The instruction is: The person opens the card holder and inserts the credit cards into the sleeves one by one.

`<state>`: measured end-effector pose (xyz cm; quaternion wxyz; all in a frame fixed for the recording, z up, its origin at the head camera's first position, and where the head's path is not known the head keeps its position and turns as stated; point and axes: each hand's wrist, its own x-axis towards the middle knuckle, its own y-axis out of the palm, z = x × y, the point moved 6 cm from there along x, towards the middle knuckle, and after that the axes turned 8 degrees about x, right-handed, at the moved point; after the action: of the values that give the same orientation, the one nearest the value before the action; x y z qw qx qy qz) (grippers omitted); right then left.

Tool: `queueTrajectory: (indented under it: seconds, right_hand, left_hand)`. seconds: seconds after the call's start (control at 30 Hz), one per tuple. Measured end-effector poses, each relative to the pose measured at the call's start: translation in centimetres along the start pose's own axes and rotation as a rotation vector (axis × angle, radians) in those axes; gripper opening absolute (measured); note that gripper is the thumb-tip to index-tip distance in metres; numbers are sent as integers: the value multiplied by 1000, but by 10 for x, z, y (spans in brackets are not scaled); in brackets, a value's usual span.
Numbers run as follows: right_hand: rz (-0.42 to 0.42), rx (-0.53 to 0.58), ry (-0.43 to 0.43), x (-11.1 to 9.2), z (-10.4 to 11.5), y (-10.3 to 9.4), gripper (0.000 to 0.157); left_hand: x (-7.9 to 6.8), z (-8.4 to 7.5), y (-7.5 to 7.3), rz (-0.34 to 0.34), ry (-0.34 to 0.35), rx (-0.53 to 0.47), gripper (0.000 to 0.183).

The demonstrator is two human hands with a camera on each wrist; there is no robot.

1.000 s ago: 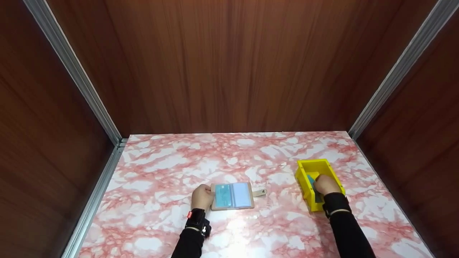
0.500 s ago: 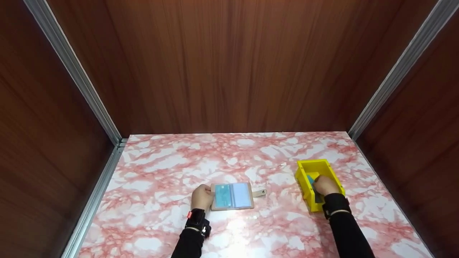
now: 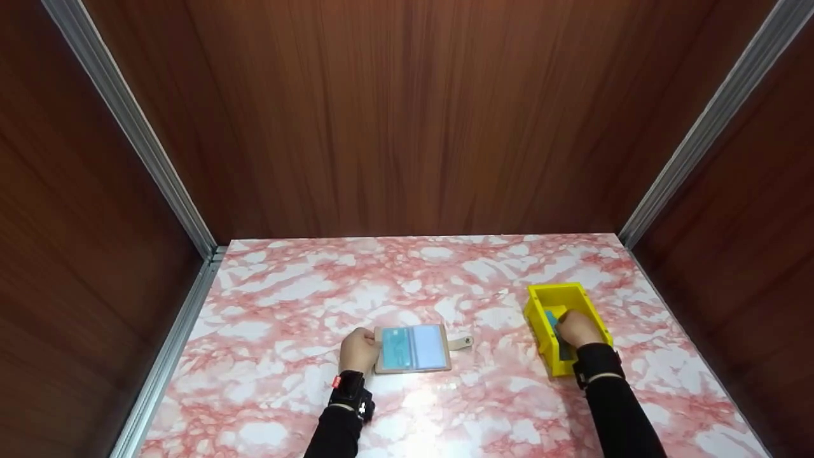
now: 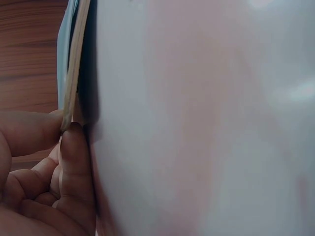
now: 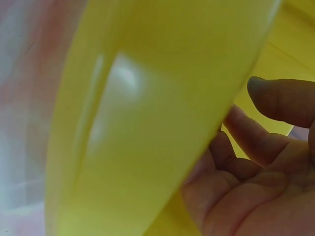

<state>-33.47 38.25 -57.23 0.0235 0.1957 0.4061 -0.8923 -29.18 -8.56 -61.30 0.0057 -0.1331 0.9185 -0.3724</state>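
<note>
An open card holder (image 3: pixel 429 346) with a tan cover lies on the table, a teal card (image 3: pixel 395 348) in its left clear pocket. My left hand (image 3: pixel 358 350) pinches the cover's left edge between thumb and finger; the left wrist view shows that edge (image 4: pixel 78 59) from the side. Inside a yellow bin (image 3: pixel 559 296) on the right is my right hand (image 3: pixel 577 327), fingers bent. Its thumb (image 5: pixel 280 98) stands apart from the other fingers, whose tips are partly hidden by the bin wall. A blue card-like piece (image 3: pixel 551 318) shows beside this hand in the bin.
The holder's snap strap (image 3: pixel 460 343) extends to the right over the pink-and-white marbled table (image 3: pixel 305 292). Brown wood-grain panels (image 3: pixel 407 127) with metal corner rails (image 3: pixel 143 133) enclose the back and both sides.
</note>
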Motion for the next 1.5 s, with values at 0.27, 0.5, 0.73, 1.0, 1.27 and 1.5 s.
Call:
queueTrajectory:
  seconds: [0.27,0.5,0.73,1.0,1.27,1.5]
  right_hand:
    - [-17,-68,-18,1,5,-4,36]
    - [-34,-51,-11,0,4,-5,37]
    - [-39,-29,-40,1,9,-5,34]
    - [-54,-6,-91,3,13,-2,25]
    - [-75,19,-106,0,13,-3,16]
    - [-150,14,-128,-8,12,-15,16]
  left_hand:
    - [0,1,1,7,-1,-1,12]
    - [0,1,1,12,-7,3,12]
    - [0,0,1,13,-16,-4,11]
    - [0,-1,0,7,-14,-4,11]
    - [-1,-2,0,12,-20,-7,12]
    - [-1,0,1,19,-27,-4,12]
